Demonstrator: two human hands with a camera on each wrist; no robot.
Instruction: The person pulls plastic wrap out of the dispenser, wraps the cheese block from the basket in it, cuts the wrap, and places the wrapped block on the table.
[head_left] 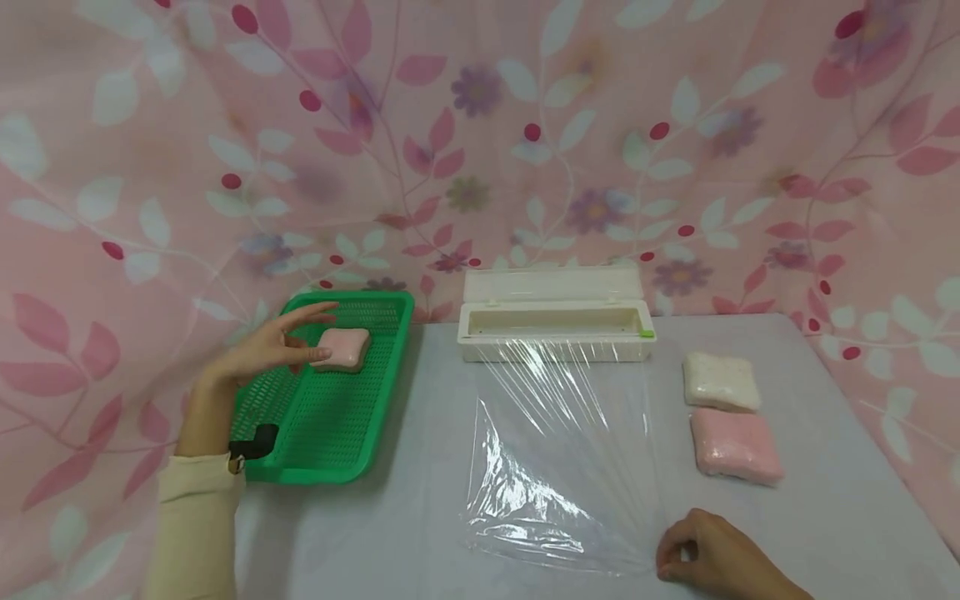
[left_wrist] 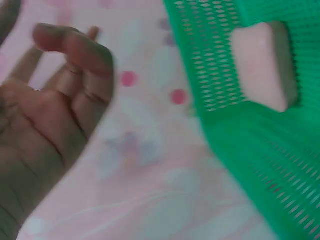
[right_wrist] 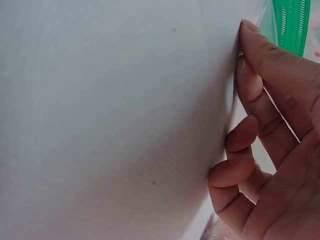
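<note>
My left hand [head_left: 264, 346] hovers over the green basket [head_left: 375, 433], fingers loosely bent and thumb extended. It overlaps a pink pillow-shaped block [head_left: 347, 348] in the head view. The left wrist view shows a gap between the hand and that pink block [left_wrist: 262, 65], which lies in the basket. At the near right corner of a sheet of plastic wrap [head_left: 555, 467], my right hand [head_left: 708, 550] pinches the edge between thumb and index finger. The shiny, creased wrap stretches over the table from a white dispenser box [head_left: 558, 350] with its lid up.
On the right of the table, a white block [head_left: 722, 382] and a larger pink block [head_left: 735, 446], both glossy as if film-covered, lie touching. A green slider [head_left: 647, 334] sits at the dispenser's right end. Floral cloth [head_left: 480, 167] hangs behind the table.
</note>
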